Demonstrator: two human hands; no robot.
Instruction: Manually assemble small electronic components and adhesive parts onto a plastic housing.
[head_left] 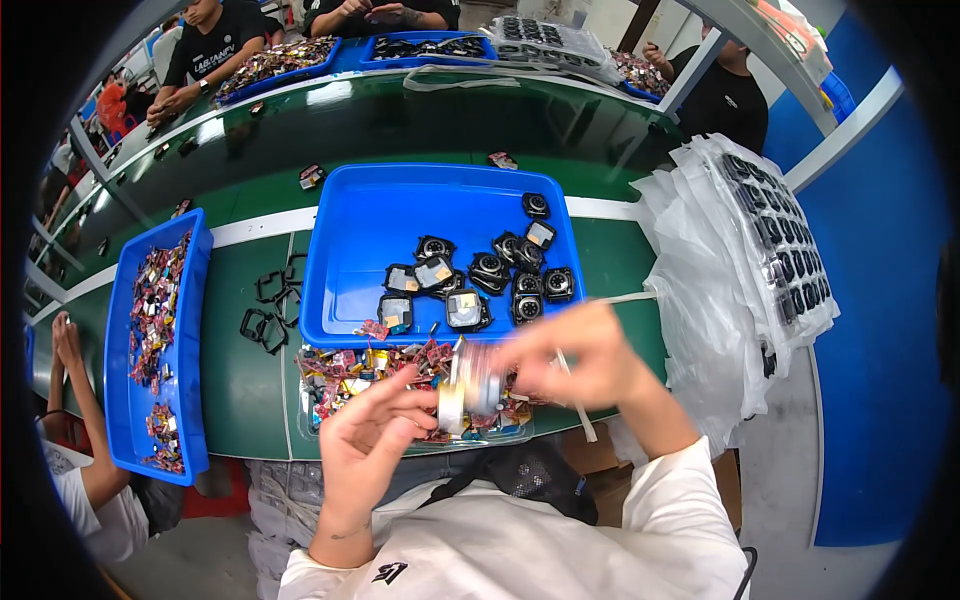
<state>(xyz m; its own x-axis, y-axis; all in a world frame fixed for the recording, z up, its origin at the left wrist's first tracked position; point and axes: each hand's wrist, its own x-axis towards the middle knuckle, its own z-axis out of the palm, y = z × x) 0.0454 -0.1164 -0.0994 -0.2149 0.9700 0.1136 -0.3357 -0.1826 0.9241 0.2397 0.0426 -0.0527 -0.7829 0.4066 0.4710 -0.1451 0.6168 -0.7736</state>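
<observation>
Just above the near edge of the bench, my left hand point(378, 432) has its thumb and fingers closed at the edge of a pale, silvery piece point(468, 393). Motion smears that piece, so its kind is unclear. My right hand point(580, 362) is beside it on the right, strongly blurred, and its grip cannot be read. Below both hands lies a clear tray point(306, 420) of small red, yellow and silver electronic parts. Directly beyond stands a blue bin point(365, 215) with several black watch cases point(488, 270), some showing round backs, others pale flat faces.
A long blue bin point(192, 330) of small electronic parts stands at left. Black frames point(265, 328) lie between the bins. Stacked plastic trays of black watch cases point(785, 235) rise at right. Beyond the green bench point(240, 400), co-workers sit at more blue bins point(430, 48).
</observation>
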